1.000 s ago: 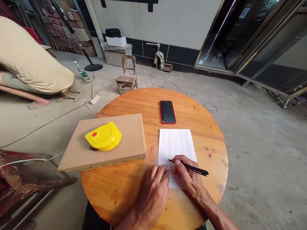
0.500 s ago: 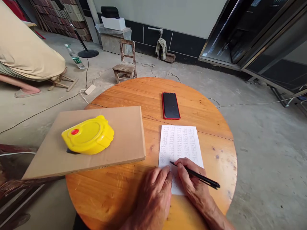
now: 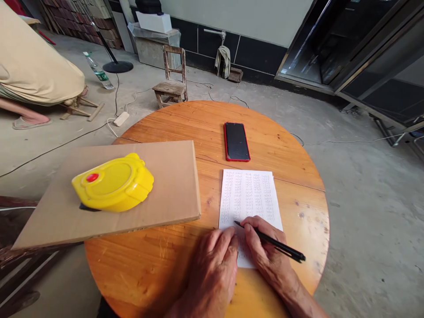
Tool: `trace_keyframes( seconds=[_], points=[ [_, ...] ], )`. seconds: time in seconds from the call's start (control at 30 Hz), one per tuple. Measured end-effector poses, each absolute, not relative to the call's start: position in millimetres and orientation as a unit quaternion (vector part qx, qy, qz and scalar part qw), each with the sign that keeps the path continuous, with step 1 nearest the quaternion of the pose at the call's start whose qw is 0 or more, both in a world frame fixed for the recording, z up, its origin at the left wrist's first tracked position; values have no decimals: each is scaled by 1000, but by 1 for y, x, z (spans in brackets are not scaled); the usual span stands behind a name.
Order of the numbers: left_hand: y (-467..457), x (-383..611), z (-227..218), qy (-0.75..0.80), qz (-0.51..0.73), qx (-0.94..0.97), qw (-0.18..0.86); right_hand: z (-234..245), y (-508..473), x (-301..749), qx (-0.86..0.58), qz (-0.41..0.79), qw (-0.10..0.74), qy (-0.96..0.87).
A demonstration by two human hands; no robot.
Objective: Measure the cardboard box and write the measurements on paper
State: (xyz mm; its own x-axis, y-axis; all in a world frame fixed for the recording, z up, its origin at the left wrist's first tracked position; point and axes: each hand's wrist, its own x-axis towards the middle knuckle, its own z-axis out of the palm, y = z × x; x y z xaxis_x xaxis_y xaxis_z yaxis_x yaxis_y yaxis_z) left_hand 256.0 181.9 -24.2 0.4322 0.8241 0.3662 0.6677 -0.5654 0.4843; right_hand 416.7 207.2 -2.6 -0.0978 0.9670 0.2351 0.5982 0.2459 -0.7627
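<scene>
1. Head view, looking down on two hands at the near edge of a round wooden table [image 3: 185, 128].
2. Clenched in the right hand [image 3: 265, 251]: a black pen [image 3: 274, 244], tip down on a printed sheet of paper [image 3: 248, 194], low on its left side.
3. Left hand [image 3: 212, 265] released, grasping nothing, lying flat with fingertips at the sheet's lower left edge.
4. Judged mid-stroke among rows of small figures; any further mark calls for a steady sheet and an exact tip.
5. Just beyond the sheet, a red-cased phone [image 3: 236, 141]; to the left, a cardboard slab [image 3: 172, 185] overhanging the rim, with a yellow tape measure [image 3: 112, 182] on top.
6. Around: bare concrete floor [image 3: 364, 176], trailing cables, a small wooden chair [image 3: 171, 84], a water bottle [image 3: 96, 70], dark glass doors [image 3: 347, 44], and another person [image 3: 36, 70] bent over at far left.
</scene>
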Motion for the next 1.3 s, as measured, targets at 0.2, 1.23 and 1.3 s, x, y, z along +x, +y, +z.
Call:
trace_keyframes(
  seconds=[0.2,1.23,1.3],
  points=[
    [181,255,-24,453,293,830,143,-5,205,418,-574,256,365,-687],
    [182,254,-25,449,302,830,135,-6,206,417,-573,243,369,-690],
    [183,254,-25,450,300,830,139,-5,206,417,-568,242,368,-695]
  ],
)
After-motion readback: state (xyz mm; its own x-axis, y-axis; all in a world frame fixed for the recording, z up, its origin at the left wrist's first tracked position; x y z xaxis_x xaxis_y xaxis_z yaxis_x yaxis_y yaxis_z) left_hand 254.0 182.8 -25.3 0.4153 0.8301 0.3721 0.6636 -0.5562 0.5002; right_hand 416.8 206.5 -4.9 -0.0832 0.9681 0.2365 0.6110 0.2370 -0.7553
